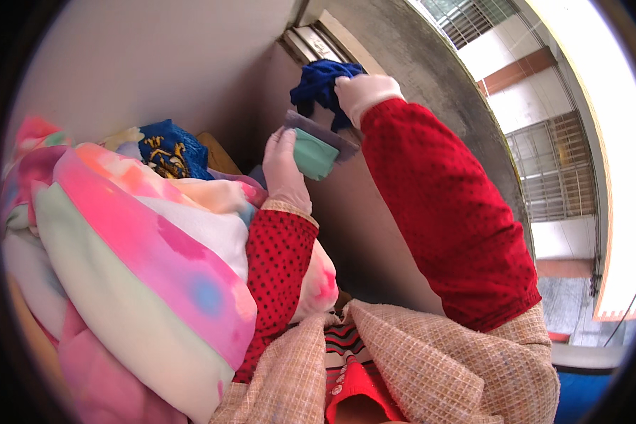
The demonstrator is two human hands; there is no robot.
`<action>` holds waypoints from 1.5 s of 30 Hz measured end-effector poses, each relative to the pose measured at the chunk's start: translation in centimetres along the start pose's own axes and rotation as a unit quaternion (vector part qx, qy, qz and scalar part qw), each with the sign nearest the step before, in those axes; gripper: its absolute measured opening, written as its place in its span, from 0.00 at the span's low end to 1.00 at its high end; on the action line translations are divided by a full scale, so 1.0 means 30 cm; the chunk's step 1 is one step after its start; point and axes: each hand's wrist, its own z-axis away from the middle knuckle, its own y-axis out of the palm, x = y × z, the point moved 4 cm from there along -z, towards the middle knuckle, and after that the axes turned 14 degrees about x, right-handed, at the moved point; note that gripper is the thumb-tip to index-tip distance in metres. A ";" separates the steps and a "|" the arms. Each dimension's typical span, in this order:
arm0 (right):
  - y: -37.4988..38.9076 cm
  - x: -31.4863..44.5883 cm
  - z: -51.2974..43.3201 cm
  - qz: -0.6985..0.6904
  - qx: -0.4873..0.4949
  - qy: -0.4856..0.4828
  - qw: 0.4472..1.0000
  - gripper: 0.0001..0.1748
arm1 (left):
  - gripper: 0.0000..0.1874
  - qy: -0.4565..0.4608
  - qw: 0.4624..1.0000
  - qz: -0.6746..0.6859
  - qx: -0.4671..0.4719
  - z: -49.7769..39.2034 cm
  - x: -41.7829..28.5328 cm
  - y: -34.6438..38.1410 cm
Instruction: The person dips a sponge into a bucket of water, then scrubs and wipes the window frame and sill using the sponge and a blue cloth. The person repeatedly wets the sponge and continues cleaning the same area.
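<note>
My left hand (284, 161), in a thin pale glove, holds a teal-green block (314, 153) with its fingers along one side. A flat, greyish-purple piece (345, 146) with a rough edge lies against the block's far side; whether the two are joined I cannot tell. Farther out, my right hand (368, 95), gloved too, is closed on a bunched dark-blue cloth (322, 85). Part of that cloth hangs down close to the grey piece. Both forearms wear red sleeves with black dots.
Multicoloured plush blankets (153, 254) are heaped at my left, with a blue gold-patterned fabric (172, 151) behind. A pale wall (164, 63) rises beyond. Metal window tracks (318, 42) lie near the cloth. A concrete ledge (429, 69) runs along the right, with a barred-window building (554, 164) outside.
</note>
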 end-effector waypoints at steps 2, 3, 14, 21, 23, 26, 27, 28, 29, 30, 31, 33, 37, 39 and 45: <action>-0.071 0.036 -0.121 0.004 -0.001 0.002 1.000 0.17 | 0.18 -0.013 1.000 0.010 -0.012 0.011 -0.005 0.008; -0.105 0.052 -0.182 0.001 0.000 0.002 1.000 0.16 | 0.18 -0.011 1.000 0.016 -0.012 0.013 -0.011 0.010; -0.156 0.069 -0.253 0.025 -0.006 -0.030 0.999 0.15 | 0.19 -0.002 1.000 0.024 -0.015 -0.005 -0.016 0.003; 0.143 -0.131 0.291 0.054 0.055 -0.061 0.995 0.13 | 0.15 0.001 0.999 0.036 -0.026 0.001 0.001 -0.008; 0.228 -0.182 0.442 0.046 0.069 -0.046 0.995 0.12 | 0.15 0.004 0.999 0.042 -0.019 -0.007 0.003 -0.011; 0.290 -0.203 0.593 0.035 -0.005 -0.029 0.999 0.12 | 0.15 0.005 0.998 0.050 -0.024 -0.009 0.011 -0.013; 0.304 -0.207 0.601 0.035 0.013 -0.014 0.999 0.11 | 0.15 0.004 0.998 0.051 -0.028 -0.008 0.011 -0.014; 0.294 -0.199 0.600 0.047 -0.037 -0.033 0.998 0.11 | 0.16 0.001 0.998 0.049 -0.031 -0.003 0.011 -0.012; 0.283 -0.191 0.569 0.059 -0.049 -0.040 0.996 0.11 | 0.16 0.003 0.998 0.047 -0.035 -0.003 0.006 -0.009; 0.271 -0.184 0.532 0.076 -0.056 -0.037 0.995 0.10 | 0.17 0.002 0.998 0.043 -0.038 0.002 0.002 -0.007; 0.257 -0.167 0.467 0.059 -0.056 -0.042 0.996 0.09 | 0.17 -0.008 0.998 0.044 -0.037 0.010 0.001 -0.002; 0.203 -0.129 0.318 0.061 -0.069 -0.044 0.995 0.09 | 0.18 -0.007 0.998 0.049 -0.029 0.011 -0.016 0.006; 0.049 -0.035 -0.017 0.011 -0.085 -0.054 0.995 0.15 | 0.17 0.004 0.999 0.045 -0.021 0.011 -0.023 0.007; -0.045 0.028 -0.173 -0.009 -0.086 -0.039 0.995 0.16 | 0.16 0.002 0.999 0.039 -0.023 0.005 -0.010 -0.008; -0.178 0.127 -0.376 0.166 -0.027 -0.067 0.984 0.14 | 0.17 0.080 0.993 -0.086 0.032 -0.027 -0.007 -0.065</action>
